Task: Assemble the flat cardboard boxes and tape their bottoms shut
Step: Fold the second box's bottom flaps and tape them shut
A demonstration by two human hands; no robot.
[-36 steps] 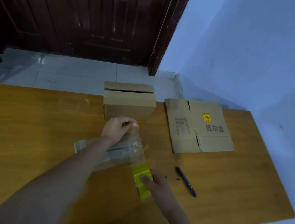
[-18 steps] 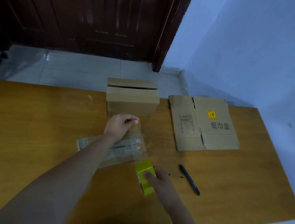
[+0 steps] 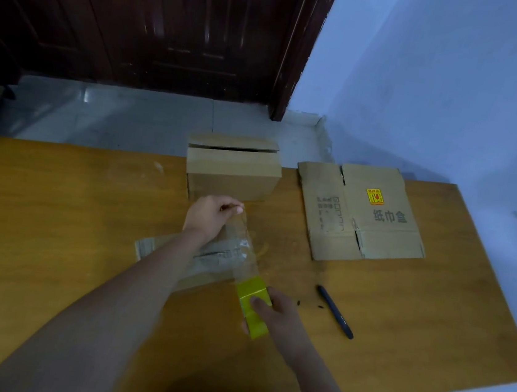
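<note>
Tape point(image 3: 246, 249) is stretched clear between the hands: its free end is pinched by the left hand point(image 3: 210, 214), the yellow roll point(image 3: 253, 304) gripped by the right hand point(image 3: 279, 314). Under the strip a box point(image 3: 179, 254) is being sealed. Beyond the left fingertips one assembled box point(image 3: 232, 173) is seen; a flat box point(image 3: 361, 214) is left unassembled.

Plain room: dark wooden door point(image 3: 161, 23), tiled floor point(image 3: 114, 118), wooden table point(image 3: 40, 203).

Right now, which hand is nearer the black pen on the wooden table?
Right. The right hand grips the yellow tape roll just left of the black pen; the left hand is farther, pinching the tape's end.
</note>
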